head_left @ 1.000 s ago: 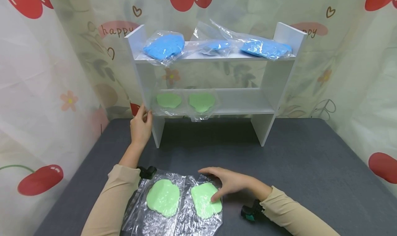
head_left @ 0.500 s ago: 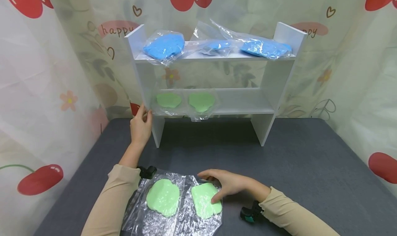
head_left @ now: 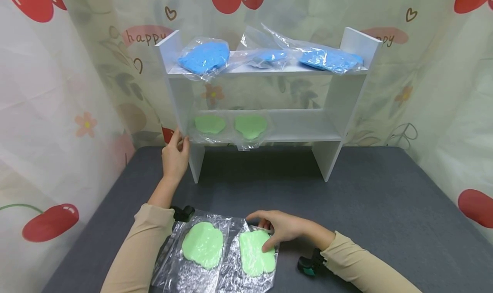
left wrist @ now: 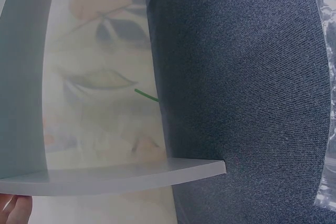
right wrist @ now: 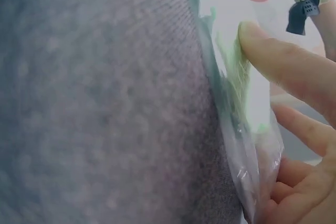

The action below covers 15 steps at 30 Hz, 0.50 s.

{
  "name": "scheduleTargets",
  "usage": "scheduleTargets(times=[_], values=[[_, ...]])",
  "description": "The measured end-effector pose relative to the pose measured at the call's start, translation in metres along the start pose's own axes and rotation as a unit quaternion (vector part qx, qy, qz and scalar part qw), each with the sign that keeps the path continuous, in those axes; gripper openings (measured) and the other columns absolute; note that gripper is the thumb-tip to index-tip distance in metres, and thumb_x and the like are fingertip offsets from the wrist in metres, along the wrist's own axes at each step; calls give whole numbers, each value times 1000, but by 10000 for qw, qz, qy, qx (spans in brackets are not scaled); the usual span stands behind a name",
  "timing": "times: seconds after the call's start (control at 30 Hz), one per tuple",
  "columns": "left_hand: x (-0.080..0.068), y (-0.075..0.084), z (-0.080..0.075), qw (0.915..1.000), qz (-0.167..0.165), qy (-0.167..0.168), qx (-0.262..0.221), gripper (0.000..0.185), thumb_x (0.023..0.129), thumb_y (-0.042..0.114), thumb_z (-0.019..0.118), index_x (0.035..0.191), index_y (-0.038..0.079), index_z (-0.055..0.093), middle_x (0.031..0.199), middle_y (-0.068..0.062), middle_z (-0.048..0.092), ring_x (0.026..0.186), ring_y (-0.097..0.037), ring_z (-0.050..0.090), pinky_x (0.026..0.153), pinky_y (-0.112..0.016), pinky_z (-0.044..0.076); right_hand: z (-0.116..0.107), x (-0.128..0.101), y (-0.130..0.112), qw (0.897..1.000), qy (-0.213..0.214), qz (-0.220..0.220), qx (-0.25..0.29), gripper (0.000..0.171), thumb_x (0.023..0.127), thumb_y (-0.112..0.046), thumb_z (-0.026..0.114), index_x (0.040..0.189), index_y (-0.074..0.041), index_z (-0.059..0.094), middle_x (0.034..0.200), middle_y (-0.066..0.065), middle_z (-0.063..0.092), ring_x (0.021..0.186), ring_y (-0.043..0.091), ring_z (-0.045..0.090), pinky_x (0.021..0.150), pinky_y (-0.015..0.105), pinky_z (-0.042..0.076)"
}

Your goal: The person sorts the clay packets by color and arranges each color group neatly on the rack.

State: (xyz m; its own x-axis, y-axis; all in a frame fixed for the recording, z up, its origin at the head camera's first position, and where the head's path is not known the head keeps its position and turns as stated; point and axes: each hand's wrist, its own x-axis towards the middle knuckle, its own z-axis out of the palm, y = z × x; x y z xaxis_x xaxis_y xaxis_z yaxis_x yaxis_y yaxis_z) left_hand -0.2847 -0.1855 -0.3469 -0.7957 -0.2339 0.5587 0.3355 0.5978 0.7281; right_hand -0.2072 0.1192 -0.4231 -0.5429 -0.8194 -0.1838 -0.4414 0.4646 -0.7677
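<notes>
In the head view my left hand (head_left: pixel 175 158) touches the outer left side of a white two-tier shelf (head_left: pixel 304 134). Its fingertips (left wrist: pixel 20 211) show outside the side panel in the left wrist view. My right hand (head_left: pixel 285 226) pinches the edge of a clear plastic bag with a flat green clay-like slab (head_left: pixel 252 258) inside. The thumb lies on top of the slab, and the other fingers are behind the bag's edge in the right wrist view. A similar bagged green slab (head_left: pixel 203 246) lies to its left on the table.
Two bagged green pieces, one left (head_left: pixel 209 124) and one right (head_left: pixel 250 127), lie on the lower shelf. Bagged blue pieces (head_left: pixel 206 57) sit on the upper shelf. The dark table (head_left: pixel 385 224) extends to the right, with a printed curtain (head_left: pixel 443 91) around it.
My right fingers have closed in on the right-hand green bag, and its slab has shifted and tilted slightly. My left hand and the shelf have stayed put.
</notes>
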Motion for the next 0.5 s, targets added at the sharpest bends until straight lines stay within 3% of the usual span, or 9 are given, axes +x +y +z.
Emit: scheduleTargets(times=[0.3,0.5], values=[[0,0,0,10000,-14,22,10,46,96,12,50,141,14,43,123,-22,61,104,-37,64,82,-49,53,-4,-5,3,9986,-130,-432,290,68,81,-18,72,140,-12,40,99,6,56,70,4,43,64,18,38],[0,-1,0,10000,-20,12,10,47,96,12,50,142,15,42,122,-21,61,103,-36,64,82,-49,53,-11,-10,4,9944,-339,-716,701,63,86,-15,66,142,-9,37,105,11,59,72,1,53,66,19,48]])
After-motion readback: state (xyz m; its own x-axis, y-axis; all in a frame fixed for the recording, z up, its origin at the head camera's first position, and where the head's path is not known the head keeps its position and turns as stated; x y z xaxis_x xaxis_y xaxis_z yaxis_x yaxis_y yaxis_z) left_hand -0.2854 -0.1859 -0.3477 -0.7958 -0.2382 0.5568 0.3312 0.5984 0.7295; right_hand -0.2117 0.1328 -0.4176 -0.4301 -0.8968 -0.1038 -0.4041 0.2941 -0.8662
